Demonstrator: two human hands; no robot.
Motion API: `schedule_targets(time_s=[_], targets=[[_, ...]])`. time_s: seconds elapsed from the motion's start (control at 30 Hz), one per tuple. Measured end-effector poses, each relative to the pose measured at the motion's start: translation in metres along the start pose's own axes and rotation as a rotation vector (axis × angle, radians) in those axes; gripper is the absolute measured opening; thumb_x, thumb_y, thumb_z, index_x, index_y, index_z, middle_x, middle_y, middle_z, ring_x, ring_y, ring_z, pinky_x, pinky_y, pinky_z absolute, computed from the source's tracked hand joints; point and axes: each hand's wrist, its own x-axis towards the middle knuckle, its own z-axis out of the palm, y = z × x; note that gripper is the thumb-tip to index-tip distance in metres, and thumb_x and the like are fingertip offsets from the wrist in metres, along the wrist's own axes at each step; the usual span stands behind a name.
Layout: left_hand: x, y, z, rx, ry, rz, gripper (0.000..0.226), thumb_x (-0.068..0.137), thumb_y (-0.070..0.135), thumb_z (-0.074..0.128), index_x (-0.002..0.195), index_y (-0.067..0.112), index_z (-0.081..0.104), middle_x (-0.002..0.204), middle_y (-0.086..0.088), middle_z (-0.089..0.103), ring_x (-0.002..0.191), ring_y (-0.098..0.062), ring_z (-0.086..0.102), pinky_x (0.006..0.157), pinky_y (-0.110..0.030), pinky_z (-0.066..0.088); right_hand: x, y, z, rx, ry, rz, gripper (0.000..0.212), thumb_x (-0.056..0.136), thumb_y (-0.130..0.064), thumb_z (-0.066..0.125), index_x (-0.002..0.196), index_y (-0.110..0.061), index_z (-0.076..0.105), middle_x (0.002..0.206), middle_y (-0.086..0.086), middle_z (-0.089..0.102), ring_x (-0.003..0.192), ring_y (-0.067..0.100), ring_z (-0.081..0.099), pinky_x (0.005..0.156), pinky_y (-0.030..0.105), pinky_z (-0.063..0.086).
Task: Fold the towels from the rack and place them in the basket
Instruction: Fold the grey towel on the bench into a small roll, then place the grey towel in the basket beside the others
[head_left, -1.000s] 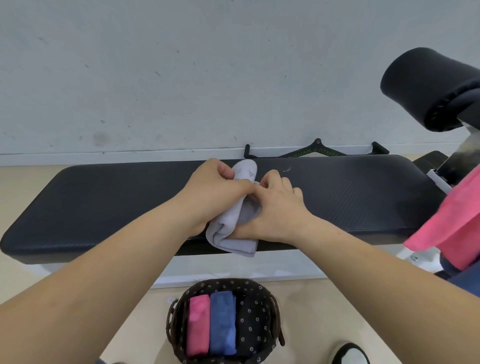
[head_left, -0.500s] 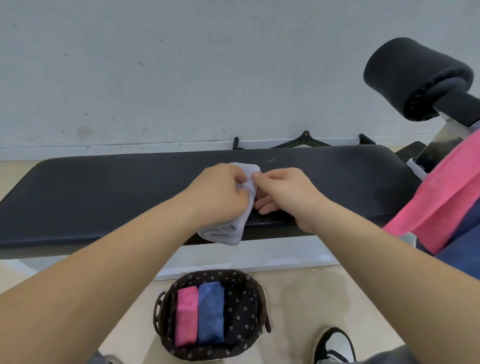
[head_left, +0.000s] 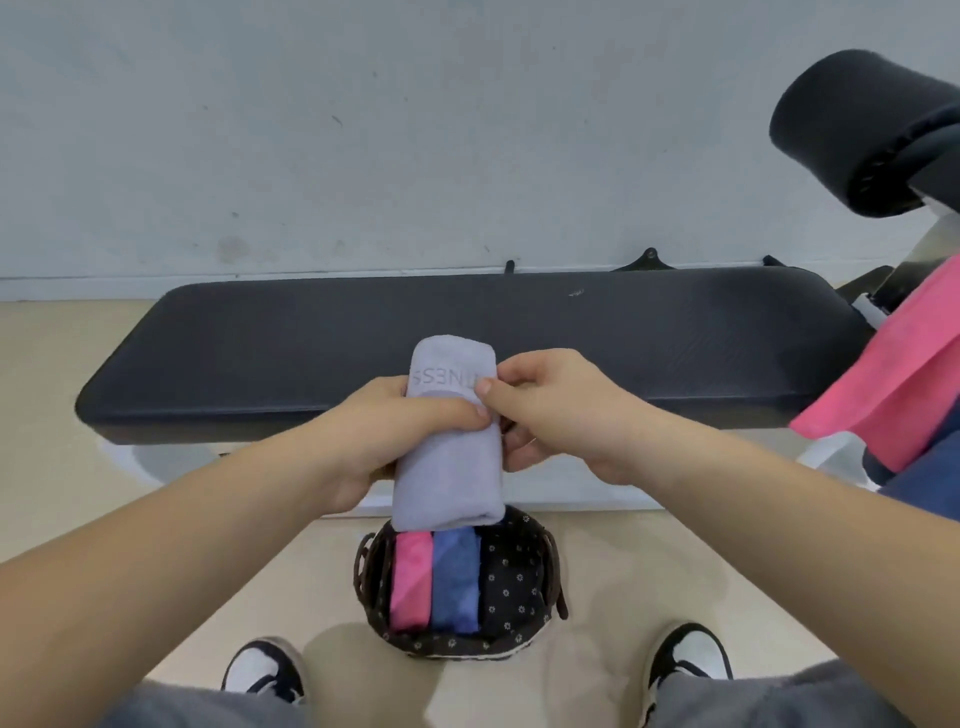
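Over the dotted basket (head_left: 511, 582), grips the folded lilac towel (head_left: 447, 467) round its middle with the left hand (head_left: 379, 436), pinches its edge with the right hand (head_left: 561, 410); soft, light, likely unfolds unless clamped across all layers.

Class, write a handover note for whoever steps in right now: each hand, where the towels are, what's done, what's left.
Left hand grips the folded grey towel; right hand pinches its side.
It is held above the basket.
Done: folded pink towel and folded blue towel lie in the basket.
Left: put the grey one in; fold the hanging pink towel at right.
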Motion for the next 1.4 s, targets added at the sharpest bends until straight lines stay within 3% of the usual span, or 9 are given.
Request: schedule_targets(time_s=[0.17,0.33,0.43,0.53,0.7,0.83,1.03,1.23,1.4], targets=[[-0.019,-0.064,0.022,-0.054,-0.027,-0.104,0.026,0.083,0.007,0.078,0.107,0.016,0.075,0.094,-0.003,0.081,0.083,-0.018,0.079,0.067,-0.029,0.061,-0.036,0.031,0.024,-0.377,-0.180,0.135,0.031,0.102,-0.039,0.058,0.106,-0.011,0.070,0.103,0.014,0.073,0.083,0.024,0.076,0.064,0.029,0.063],[-0.007,-0.118,0.057,-0.293,-0.041,-0.238,0.045,0.070,0.007,0.082,0.115,0.011,0.074,0.102,-0.012,0.080,0.096,-0.030,0.078,0.094,-0.053,0.059,-0.047,0.081,0.031,-0.478,-0.152,0.209,0.032,0.097,-0.042,0.064,0.109,-0.013,0.072,0.106,0.008,0.074,0.099,0.027,0.071,0.082,0.040,0.061],[0.009,-0.139,0.069,-0.394,-0.025,-0.259,0.052,0.063,0.016,0.083,0.114,0.012,0.076,0.103,-0.012,0.080,0.099,-0.034,0.077,0.095,-0.059,0.057,-0.037,0.109,0.036,-0.429,-0.268,0.278,0.034,0.095,-0.038,0.066,0.124,-0.020,0.065,0.107,-0.001,0.069,0.091,0.018,0.066,0.075,0.031,0.056],[0.023,-0.154,0.071,-0.462,0.025,-0.282,0.037,0.073,0.012,0.083,0.110,0.010,0.077,0.101,-0.012,0.080,0.100,-0.034,0.076,0.095,-0.060,0.057,-0.013,0.137,0.041,-0.261,-0.333,0.419,0.049,0.087,-0.031,0.066,0.135,-0.025,0.059,0.126,0.002,0.069,0.115,0.021,0.066,0.097,0.039,0.058],[0.047,-0.188,0.046,-0.546,0.028,-0.331,0.032,0.084,0.008,0.080,0.115,0.012,0.073,0.105,-0.009,0.080,0.100,-0.029,0.076,0.077,-0.040,0.061,0.022,0.180,0.063,0.067,-0.368,0.506,0.029,0.100,-0.019,0.062,0.128,-0.021,0.068,0.120,0.001,0.076,0.116,0.021,0.069,0.099,0.035,0.055],[0.077,-0.213,0.037,-0.571,0.056,-0.382,0.037,0.083,0.014,0.083,0.118,0.010,0.073,0.106,-0.012,0.080,0.100,-0.031,0.077,0.082,-0.044,0.062,0.049,0.208,0.074,0.179,-0.387,0.555,0.043,0.089,-0.025,0.070,0.130,-0.013,0.068,0.124,0.007,0.075,0.122,0.026,0.067,0.110,0.041,0.049],[0.133,-0.253,0.067,-0.440,0.120,-0.510,0.030,0.088,0.019,0.076,0.117,0.014,0.070,0.099,-0.011,0.081,0.089,-0.031,0.079,0.080,-0.049,0.064,0.079,0.261,0.097,0.127,-0.081,0.647,0.037,0.074,-0.009,0.060,0.110,-0.009,0.072,0.107,0.012,0.078,0.101,0.029,0.075,0.094,0.048,0.060],[0.145,-0.275,0.097,-0.256,0.019,-0.544,0.044,0.074,0.010,0.067,0.115,0.024,0.062,0.110,-0.009,0.073,0.099,-0.031,0.074,0.082,-0.053,0.064,0.086,0.290,0.104,0.039,0.200,0.692,0.019,0.094,-0.010,0.055,0.112,-0.008,0.060,0.100,0.009,0.068,0.082,0.021,0.064,0.063,0.028,0.049],[0.154,-0.287,0.109,-0.204,0.008,-0.460,0.054,0.079,-0.001,0.066,0.117,0.035,0.053,0.112,0.002,0.070,0.102,-0.031,0.073,0.085,-0.052,0.063,0.095,0.281,0.092,-0.105,0.159,0.595,0.042,0.088,-0.001,0.047,0.126,-0.017,0.054,0.114,0.009,0.064,0.097,0.026,0.061,0.077,0.034,0.050]])
